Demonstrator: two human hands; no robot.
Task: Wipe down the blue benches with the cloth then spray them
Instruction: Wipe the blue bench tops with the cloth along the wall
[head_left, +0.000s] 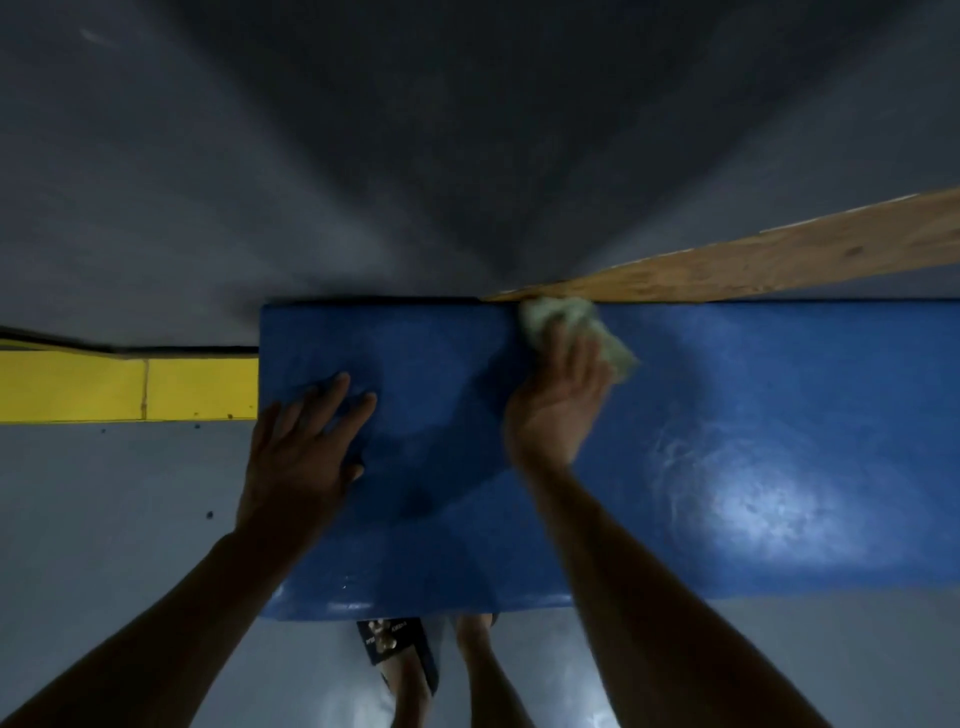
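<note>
Blue bench (701, 415) spans the view; along its far edge runs a wooden plank (779, 260); left hand (306, 447) presses flat, fingers spread, near its left end; right hand (558, 400) grips a pale cloth (566, 317) at its far edge, touching the plank.

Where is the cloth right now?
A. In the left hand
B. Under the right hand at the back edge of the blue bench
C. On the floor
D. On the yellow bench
B: the right hand presses the cloth onto the blue bench beside the wooden plank.
</note>
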